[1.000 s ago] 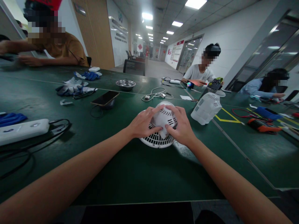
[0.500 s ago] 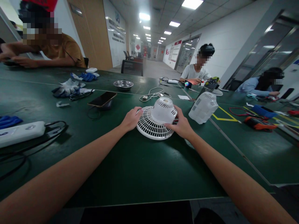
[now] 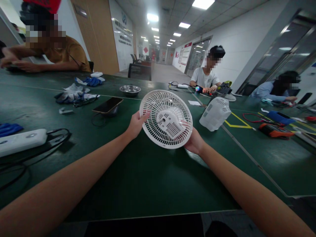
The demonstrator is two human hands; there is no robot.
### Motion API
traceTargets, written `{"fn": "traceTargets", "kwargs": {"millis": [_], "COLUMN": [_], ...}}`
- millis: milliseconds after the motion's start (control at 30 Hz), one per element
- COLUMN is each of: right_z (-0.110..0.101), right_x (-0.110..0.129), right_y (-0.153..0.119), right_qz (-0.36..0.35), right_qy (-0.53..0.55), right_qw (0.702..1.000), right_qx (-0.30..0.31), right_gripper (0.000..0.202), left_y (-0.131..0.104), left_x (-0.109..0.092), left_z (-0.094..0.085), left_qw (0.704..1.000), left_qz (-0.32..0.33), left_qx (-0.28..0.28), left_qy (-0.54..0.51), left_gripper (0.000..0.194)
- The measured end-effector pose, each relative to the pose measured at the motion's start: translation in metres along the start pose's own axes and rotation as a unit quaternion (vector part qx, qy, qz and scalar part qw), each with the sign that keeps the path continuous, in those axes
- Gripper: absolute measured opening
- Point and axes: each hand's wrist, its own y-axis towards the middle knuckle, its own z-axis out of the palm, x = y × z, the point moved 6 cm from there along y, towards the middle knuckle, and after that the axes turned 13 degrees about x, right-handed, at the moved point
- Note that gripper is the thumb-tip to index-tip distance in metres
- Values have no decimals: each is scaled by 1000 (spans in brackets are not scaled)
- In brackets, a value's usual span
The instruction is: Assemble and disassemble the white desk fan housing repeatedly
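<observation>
Both my hands hold a round white fan grille (image 3: 170, 123), tilted so its hollow inner side faces me. Its hub has slots and a small central hole. My left hand (image 3: 136, 124) grips the left rim, thumb over the edge. On the lower right, my right hand (image 3: 195, 141) supports the grille from behind, its fingers partly seen through the bars. The rear motor housing is hidden behind the grille. Right of my right hand, a translucent white plastic housing (image 3: 215, 114) stands on the green table (image 3: 148, 184).
To the left lie a smartphone (image 3: 108, 105), gloves (image 3: 71, 93) and a white power strip (image 3: 23, 141) with black cables. A metal bowl (image 3: 130, 90) sits farther back. An orange multimeter (image 3: 276, 131) lies right. Several people sit around the table.
The grille has been lifted and turned over, from face down on the table to its inner side facing me. My right hand has moved from the housing to behind the rim.
</observation>
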Motion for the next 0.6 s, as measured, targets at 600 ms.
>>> {"fn": "traceTargets", "kwargs": {"millis": [600], "right_z": [-4], "right_x": [-13], "right_y": [12], "right_qz": [2], "right_qy": [-95], "right_qw": [994], "right_qx": [51], "right_gripper": [36], "left_y": [-10], "left_x": [-6], "left_z": [7], "left_qw": [993], "left_qz": [-105], "left_qx": [-40], "left_qy": [28], "left_gripper": [21]}}
